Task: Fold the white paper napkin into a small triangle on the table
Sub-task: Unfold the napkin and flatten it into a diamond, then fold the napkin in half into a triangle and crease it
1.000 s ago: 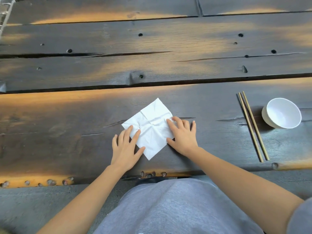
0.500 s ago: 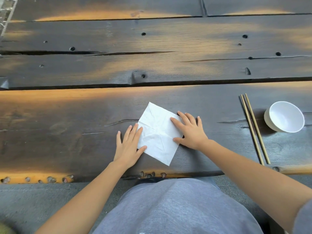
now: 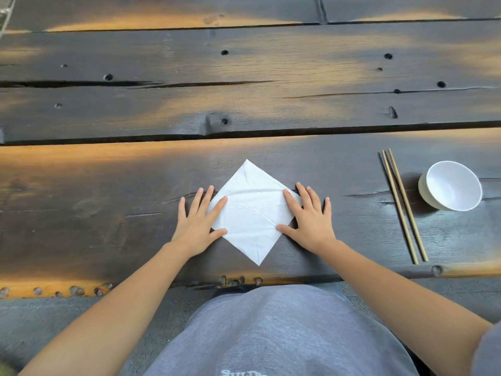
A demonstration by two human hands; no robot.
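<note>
A white paper napkin (image 3: 252, 210) lies flat on the dark wooden table (image 3: 108, 213), turned like a diamond with one corner pointing away from me and one toward me. Creases cross its middle. My left hand (image 3: 198, 221) rests flat with spread fingers on the napkin's left corner. On the right corner my right hand (image 3: 309, 218) presses flat, fingers apart. Neither hand grips the paper; both lie palm down on it.
A pair of wooden chopsticks (image 3: 401, 204) lies to the right, pointing away from me. Beyond them a white bowl (image 3: 451, 185) stands on the table. The table's near edge (image 3: 271, 280) runs just in front of my lap.
The napkin has been turned and flattened into a squarer diamond. Both hands slid outward onto its left and right corners.
</note>
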